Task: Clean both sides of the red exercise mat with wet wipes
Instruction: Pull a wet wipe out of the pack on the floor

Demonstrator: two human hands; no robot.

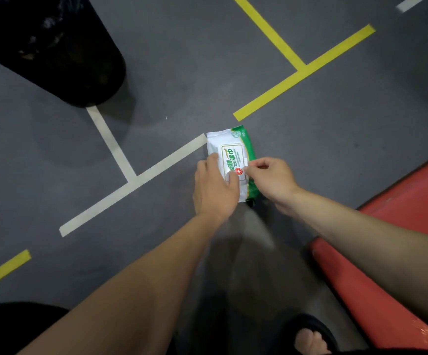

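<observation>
A white and green pack of wet wipes (229, 149) lies on the grey floor in the middle of the view. My left hand (214, 187) presses flat on its near left part, thumb on the label flap. My right hand (271, 179) pinches the right edge of that flap between thumb and forefinger. The red exercise mat (397, 226) lies at the lower right, partly hidden behind my right forearm; its near left edge looks curled up.
A black bin (54, 47) with a dark liner stands at the upper left. White tape lines (130, 175) and yellow tape lines (297, 70) cross the floor. My foot in a black sandal (310, 336) shows at the bottom edge.
</observation>
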